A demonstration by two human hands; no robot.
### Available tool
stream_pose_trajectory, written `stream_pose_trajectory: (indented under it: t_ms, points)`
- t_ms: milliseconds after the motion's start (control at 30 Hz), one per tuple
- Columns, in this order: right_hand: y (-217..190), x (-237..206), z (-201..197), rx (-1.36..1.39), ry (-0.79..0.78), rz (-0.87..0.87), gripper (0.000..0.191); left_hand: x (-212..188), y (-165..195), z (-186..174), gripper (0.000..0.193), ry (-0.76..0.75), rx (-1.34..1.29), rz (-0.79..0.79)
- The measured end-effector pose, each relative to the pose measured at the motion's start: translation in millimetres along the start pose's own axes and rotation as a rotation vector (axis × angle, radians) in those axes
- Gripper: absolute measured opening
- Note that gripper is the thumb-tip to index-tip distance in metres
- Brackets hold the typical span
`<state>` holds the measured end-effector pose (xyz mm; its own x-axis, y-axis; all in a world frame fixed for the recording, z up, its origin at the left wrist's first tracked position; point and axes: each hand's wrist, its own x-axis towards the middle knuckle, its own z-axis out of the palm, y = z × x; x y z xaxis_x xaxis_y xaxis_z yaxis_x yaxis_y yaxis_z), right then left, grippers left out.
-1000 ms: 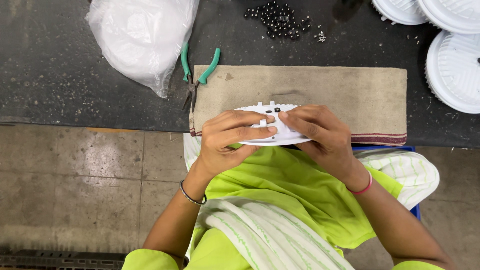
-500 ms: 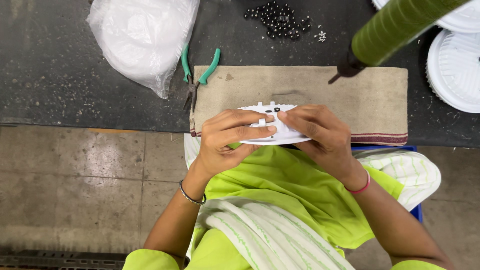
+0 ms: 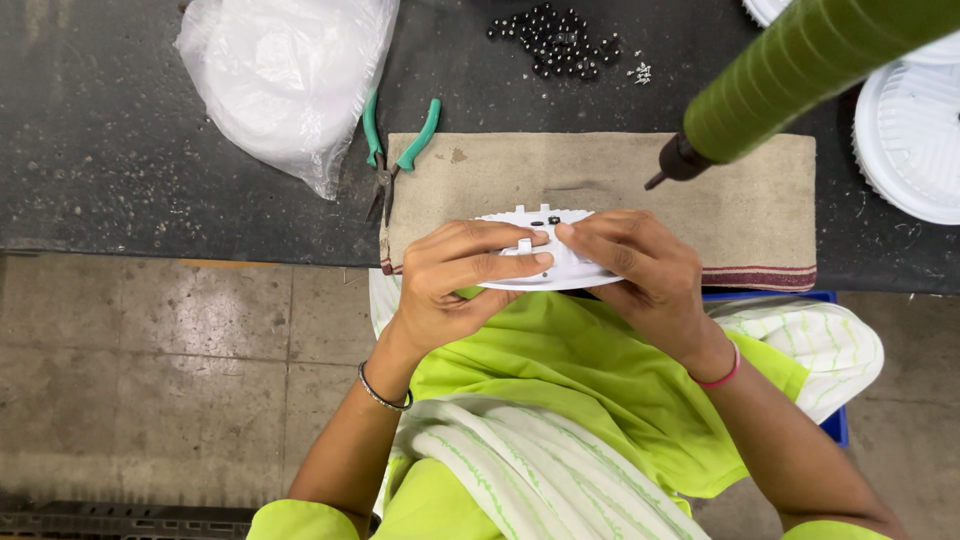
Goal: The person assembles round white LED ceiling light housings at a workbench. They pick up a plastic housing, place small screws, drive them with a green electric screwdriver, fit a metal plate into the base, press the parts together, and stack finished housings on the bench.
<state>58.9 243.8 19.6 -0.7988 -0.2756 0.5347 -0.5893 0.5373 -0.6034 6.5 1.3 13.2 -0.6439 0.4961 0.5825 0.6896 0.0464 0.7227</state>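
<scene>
White round plastic part (image 3: 550, 262): held over near edge of tan cloth (image 3: 600, 175) on bench (image 3: 120, 150). Left hand (image 3: 455, 285) and right hand (image 3: 635, 265) fingers pinching it. Far: pliers (image 3: 395, 150), possibly black beads (image 3: 555, 35), green-handled screwdriver (image 3: 790, 75).
</scene>
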Motion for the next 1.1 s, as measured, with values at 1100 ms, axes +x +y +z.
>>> stream_pose_trajectory:
  t_ms: [1100]
  points:
    - [52, -23, 95, 0.178, 0.341, 0.55, 0.115, 32, -35, 6, 0.029, 0.459, -0.128, -0.366]
